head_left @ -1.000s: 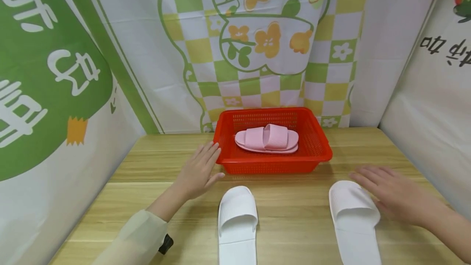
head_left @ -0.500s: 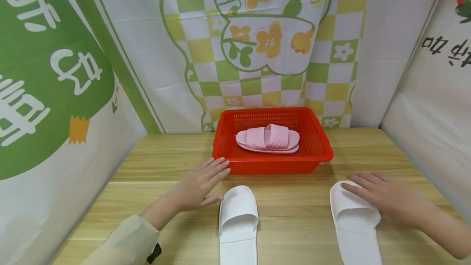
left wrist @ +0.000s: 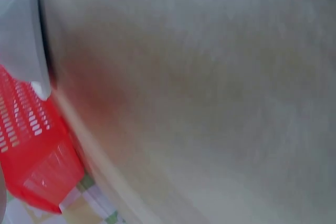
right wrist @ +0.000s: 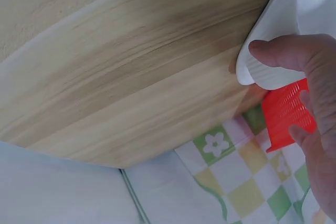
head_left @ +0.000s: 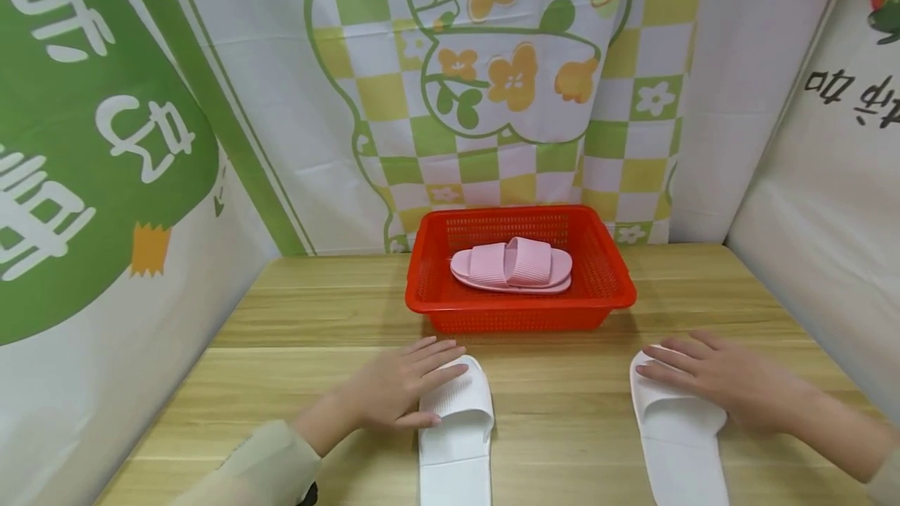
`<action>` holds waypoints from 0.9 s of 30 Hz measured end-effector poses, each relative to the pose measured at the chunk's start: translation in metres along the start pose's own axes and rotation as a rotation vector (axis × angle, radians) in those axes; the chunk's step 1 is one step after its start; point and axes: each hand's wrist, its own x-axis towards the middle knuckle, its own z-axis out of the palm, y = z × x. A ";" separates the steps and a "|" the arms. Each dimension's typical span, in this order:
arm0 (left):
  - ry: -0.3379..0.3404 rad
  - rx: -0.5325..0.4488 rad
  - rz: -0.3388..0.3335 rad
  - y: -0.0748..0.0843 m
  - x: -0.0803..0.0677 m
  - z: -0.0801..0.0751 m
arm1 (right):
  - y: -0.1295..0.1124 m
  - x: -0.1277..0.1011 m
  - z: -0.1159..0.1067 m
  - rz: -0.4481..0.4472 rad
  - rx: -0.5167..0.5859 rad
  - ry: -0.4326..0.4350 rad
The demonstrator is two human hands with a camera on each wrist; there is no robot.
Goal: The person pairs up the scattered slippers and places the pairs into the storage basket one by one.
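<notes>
Two white slide slippers lie apart on the wooden table, toes pointing away from me. Over the toe strap of the left slipper point(head_left: 455, 451) my left hand point(head_left: 397, 387) spreads its straight fingers; whether it touches cannot be told. My right hand point(head_left: 731, 381) reaches across the toe of the right slipper point(head_left: 685, 451), fingers extended. In the right wrist view the thumb and fingers of that right hand point(right wrist: 320, 82) stand apart beside the white slipper point(right wrist: 310, 3). The left wrist view catches part of a white slipper point(left wrist: 20, 30), with the left hand's fingers hardly visible.
Behind the slippers stands a red perforated basket point(head_left: 520, 320) holding a pair of pink slippers point(head_left: 530, 262). Printed cloth point(head_left: 492, 170) hangs at the back, and further cloth walls flank the wooden table point(head_left: 562, 412) on both sides.
My left hand has come down and right, from beside the basket's left corner to over the left slipper's toe. My right hand has shifted left onto the toe area of the right slipper.
</notes>
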 end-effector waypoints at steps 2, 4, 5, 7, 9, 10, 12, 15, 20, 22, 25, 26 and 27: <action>-0.004 0.002 0.024 0.003 0.002 0.002 | 0.000 0.001 0.000 -0.029 -0.026 -0.003; -0.010 0.002 0.047 0.006 0.005 0.004 | 0.001 0.002 0.000 -0.055 -0.048 -0.011; -0.012 0.006 0.061 0.007 0.006 0.005 | 0.001 0.003 -0.001 -0.063 -0.055 -0.013; -0.017 0.010 0.087 0.008 0.008 0.006 | 0.001 0.004 -0.001 -0.071 -0.058 -0.021; -0.014 0.013 0.114 0.008 0.011 0.008 | 0.001 0.005 -0.002 -0.080 -0.067 -0.026; -0.011 0.013 0.127 0.008 0.012 0.009 | 0.001 0.006 -0.002 -0.086 -0.070 -0.027; -0.010 0.008 0.144 0.008 0.014 0.010 | 0.001 0.008 -0.002 -0.099 -0.072 -0.037; -0.020 0.015 0.169 0.008 0.016 0.011 | 0.000 0.008 -0.001 -0.126 -0.085 -0.065; -0.043 0.021 0.201 0.008 0.018 0.016 | 0.001 0.009 0.001 -0.168 -0.131 -0.103; -0.042 0.013 0.203 0.008 0.018 0.018 | 0.002 0.010 0.002 -0.181 -0.139 -0.104; -0.046 0.000 0.189 0.006 0.018 0.020 | 0.003 0.011 0.003 -0.193 -0.145 -0.114; -0.049 -0.007 0.183 0.006 0.018 0.021 | 0.004 0.011 0.003 -0.196 -0.145 -0.116; -0.051 -0.015 0.174 0.005 0.019 0.021 | 0.004 0.012 0.004 -0.198 -0.143 -0.118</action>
